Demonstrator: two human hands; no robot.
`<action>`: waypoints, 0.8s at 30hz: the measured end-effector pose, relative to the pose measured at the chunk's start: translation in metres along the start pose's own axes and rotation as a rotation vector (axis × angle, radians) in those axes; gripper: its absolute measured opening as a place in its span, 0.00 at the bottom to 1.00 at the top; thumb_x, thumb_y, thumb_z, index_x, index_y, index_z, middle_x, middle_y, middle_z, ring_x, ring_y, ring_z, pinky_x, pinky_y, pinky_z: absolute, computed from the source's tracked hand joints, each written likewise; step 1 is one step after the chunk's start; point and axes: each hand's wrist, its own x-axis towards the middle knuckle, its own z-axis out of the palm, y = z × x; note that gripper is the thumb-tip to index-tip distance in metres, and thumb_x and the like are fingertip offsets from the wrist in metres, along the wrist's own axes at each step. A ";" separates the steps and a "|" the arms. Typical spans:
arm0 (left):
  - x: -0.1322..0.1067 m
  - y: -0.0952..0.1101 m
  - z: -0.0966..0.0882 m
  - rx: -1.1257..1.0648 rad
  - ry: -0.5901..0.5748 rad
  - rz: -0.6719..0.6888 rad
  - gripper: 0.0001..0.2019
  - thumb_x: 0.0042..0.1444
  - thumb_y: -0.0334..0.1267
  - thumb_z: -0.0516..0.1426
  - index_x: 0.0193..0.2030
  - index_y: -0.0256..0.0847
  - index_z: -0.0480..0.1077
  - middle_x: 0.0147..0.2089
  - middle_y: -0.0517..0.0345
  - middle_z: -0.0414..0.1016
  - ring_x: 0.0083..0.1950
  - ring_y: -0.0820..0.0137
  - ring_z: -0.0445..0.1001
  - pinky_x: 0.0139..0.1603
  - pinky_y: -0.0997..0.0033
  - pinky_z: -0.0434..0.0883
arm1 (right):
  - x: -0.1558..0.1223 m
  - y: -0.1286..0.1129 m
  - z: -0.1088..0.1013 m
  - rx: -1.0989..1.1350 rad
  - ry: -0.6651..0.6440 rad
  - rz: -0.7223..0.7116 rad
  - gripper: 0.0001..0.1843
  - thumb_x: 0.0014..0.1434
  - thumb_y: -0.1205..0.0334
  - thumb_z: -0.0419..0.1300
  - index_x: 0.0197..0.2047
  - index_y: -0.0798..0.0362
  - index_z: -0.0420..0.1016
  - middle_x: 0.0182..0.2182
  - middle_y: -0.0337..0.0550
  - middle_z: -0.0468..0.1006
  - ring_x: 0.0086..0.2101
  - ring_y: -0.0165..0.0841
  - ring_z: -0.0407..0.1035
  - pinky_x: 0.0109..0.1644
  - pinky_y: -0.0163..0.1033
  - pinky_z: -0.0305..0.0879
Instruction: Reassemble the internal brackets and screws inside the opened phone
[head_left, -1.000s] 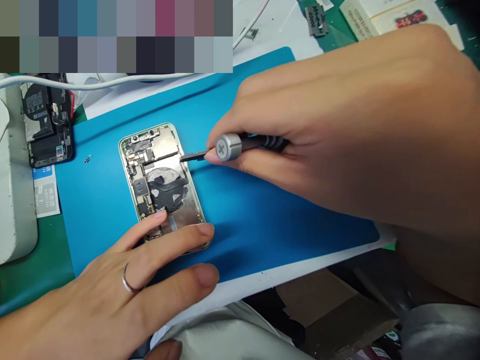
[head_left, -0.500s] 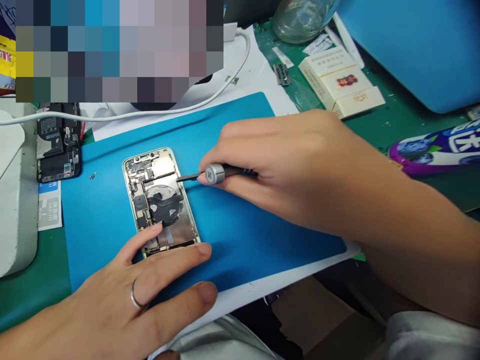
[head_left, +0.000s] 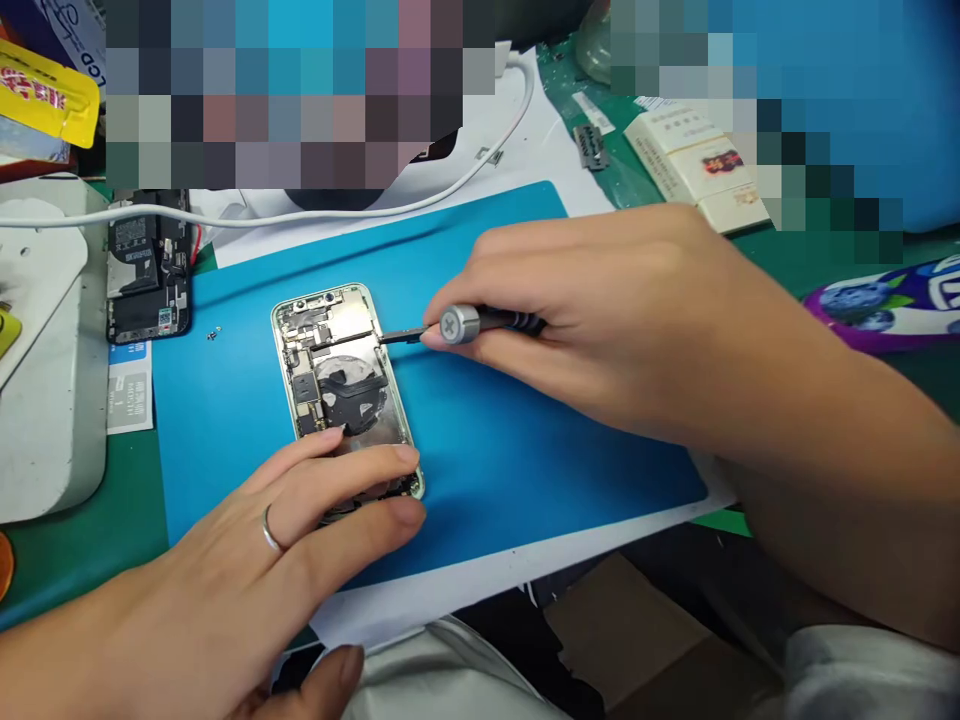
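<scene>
An opened phone (head_left: 360, 400), its inside parts bare, lies on a blue mat (head_left: 510, 480). My left hand (head_left: 300, 560) rests over its lower end, fingers spread, holding nothing; it hides part of the bottom. My right hand (head_left: 585, 300) pinches dark tweezers (head_left: 405, 336), whose tip meets the phone's right inner edge near the upper part. Also gripped in that hand is a dark screwdriver (head_left: 465, 324) with a silver end cap marked by a cross. The fingers partly cover both tools.
Tiny screws (head_left: 214, 334) lie on the mat's left. Another phone part, dark with a battery (head_left: 150, 265), sits beyond them. A white cable (head_left: 315, 217) crosses behind. A razor blade (head_left: 590, 148), a cigarette box (head_left: 697, 165) and a purple blueberry package (head_left: 877, 305) lie rightward.
The view has shifted, so the things appear further right. My left fingers have drawn closer together over the phone's lower end. The tweezers stay at the phone's right edge.
</scene>
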 end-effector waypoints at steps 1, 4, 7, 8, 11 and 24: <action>0.000 0.000 0.000 0.000 -0.004 -0.001 0.36 0.57 0.32 0.55 0.72 0.38 0.53 0.77 0.54 0.54 0.80 0.65 0.48 0.82 0.61 0.46 | 0.000 0.000 0.000 0.000 -0.001 -0.001 0.10 0.69 0.67 0.57 0.38 0.55 0.79 0.31 0.42 0.78 0.32 0.34 0.71 0.34 0.41 0.60; 0.001 -0.002 0.000 -0.004 -0.005 0.027 0.37 0.55 0.32 0.56 0.72 0.37 0.53 0.77 0.53 0.54 0.80 0.65 0.46 0.82 0.62 0.45 | 0.000 -0.002 -0.001 -0.010 0.001 0.006 0.10 0.69 0.67 0.57 0.38 0.56 0.80 0.31 0.43 0.78 0.32 0.35 0.72 0.34 0.41 0.60; 0.001 -0.004 0.001 -0.006 -0.002 0.068 0.38 0.53 0.30 0.57 0.72 0.35 0.53 0.78 0.52 0.53 0.81 0.66 0.44 0.82 0.64 0.44 | 0.001 -0.002 -0.001 -0.020 0.011 0.020 0.10 0.69 0.68 0.58 0.37 0.57 0.80 0.31 0.43 0.78 0.32 0.35 0.72 0.34 0.41 0.59; 0.001 -0.004 0.002 -0.011 -0.002 0.077 0.39 0.52 0.30 0.57 0.72 0.35 0.53 0.77 0.52 0.54 0.81 0.65 0.44 0.82 0.63 0.43 | 0.001 -0.002 -0.001 -0.021 0.016 0.017 0.10 0.68 0.68 0.58 0.37 0.57 0.80 0.31 0.43 0.78 0.32 0.35 0.72 0.34 0.41 0.59; 0.002 -0.004 0.002 -0.034 -0.021 0.073 0.39 0.50 0.29 0.56 0.72 0.35 0.53 0.76 0.50 0.57 0.80 0.64 0.49 0.82 0.58 0.41 | 0.000 -0.003 -0.002 -0.021 0.017 0.018 0.10 0.69 0.67 0.58 0.37 0.57 0.80 0.31 0.44 0.78 0.32 0.36 0.72 0.34 0.41 0.58; 0.000 -0.004 0.003 -0.117 -0.013 0.024 0.42 0.50 0.29 0.57 0.73 0.38 0.50 0.76 0.47 0.56 0.78 0.58 0.54 0.82 0.51 0.45 | -0.001 -0.002 -0.003 -0.039 -0.022 0.039 0.08 0.68 0.67 0.59 0.37 0.54 0.79 0.33 0.43 0.80 0.33 0.38 0.73 0.34 0.43 0.59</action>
